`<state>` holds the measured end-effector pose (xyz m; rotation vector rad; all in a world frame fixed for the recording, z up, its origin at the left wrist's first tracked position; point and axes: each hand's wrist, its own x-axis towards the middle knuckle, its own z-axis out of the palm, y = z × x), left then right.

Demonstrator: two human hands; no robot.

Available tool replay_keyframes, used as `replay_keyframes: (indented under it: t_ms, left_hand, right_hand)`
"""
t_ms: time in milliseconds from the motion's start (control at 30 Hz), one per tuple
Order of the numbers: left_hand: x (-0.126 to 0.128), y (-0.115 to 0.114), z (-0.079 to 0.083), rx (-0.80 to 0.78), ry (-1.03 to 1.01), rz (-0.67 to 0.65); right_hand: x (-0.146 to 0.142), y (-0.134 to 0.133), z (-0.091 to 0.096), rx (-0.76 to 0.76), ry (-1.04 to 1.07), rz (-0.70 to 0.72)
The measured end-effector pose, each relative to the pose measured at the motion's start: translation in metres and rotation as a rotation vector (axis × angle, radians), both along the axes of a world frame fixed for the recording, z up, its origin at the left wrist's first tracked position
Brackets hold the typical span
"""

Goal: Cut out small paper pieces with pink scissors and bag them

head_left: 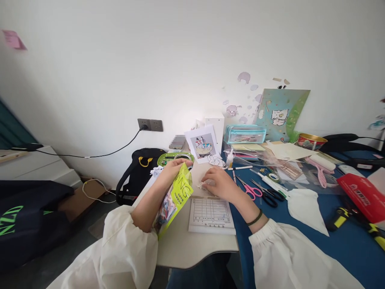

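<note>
My left hand (pixel 172 171) is closed on a yellow-green plastic bag (pixel 179 193), tilted, with colourful small pieces showing through its lower part. On the beige board (pixel 195 173) my right hand (pixel 221 182) rests with fingers curled down and pressed close together. Small pale bits (pixel 199 185) lie at its fingertips; what the fingers pinch, if anything, is too small to make out. Just behind the hands leans a sheet with a printed cartoon picture (pixel 204 145), and a white paper cutout (pixel 216 161) sits at its foot. Nearer me is a pad with a printed table (pixel 211 214).
To the right, a blue cloth holds pink scissors (pixel 253 192), black scissors (pixel 268 196), a small glue bottle (pixel 229 159) and a pink lint roller (pixel 320 170). A teal pencil case (pixel 246 134) stands behind them. Left of the desk is a black backpack (pixel 130 173).
</note>
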<state>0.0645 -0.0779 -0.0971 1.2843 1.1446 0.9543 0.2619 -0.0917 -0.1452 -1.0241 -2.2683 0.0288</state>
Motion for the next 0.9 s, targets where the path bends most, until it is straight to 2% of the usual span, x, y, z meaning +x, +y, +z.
replay_keyframes:
  t_ms: [133,300,567,900]
  left_hand:
    - [-0.003,-0.002,0.002,0.006,-0.016,0.006]
    - [-0.003,-0.003,0.001,0.018,-0.018,0.003]
    - [-0.002,0.0,-0.003,0.013,0.018,-0.026]
    - [0.004,0.001,-0.017,0.007,0.175,-0.167]
  right_hand:
    - [-0.009,-0.004,-0.004,-0.062,-0.094,-0.005]
    - [-0.014,-0.003,-0.007,-0.114,-0.1,-0.019]
    - [-0.011,0.007,-0.011,-0.211,0.027,-0.055]
    - [-0.006,0.008,-0.007,-0.337,0.209,-0.095]
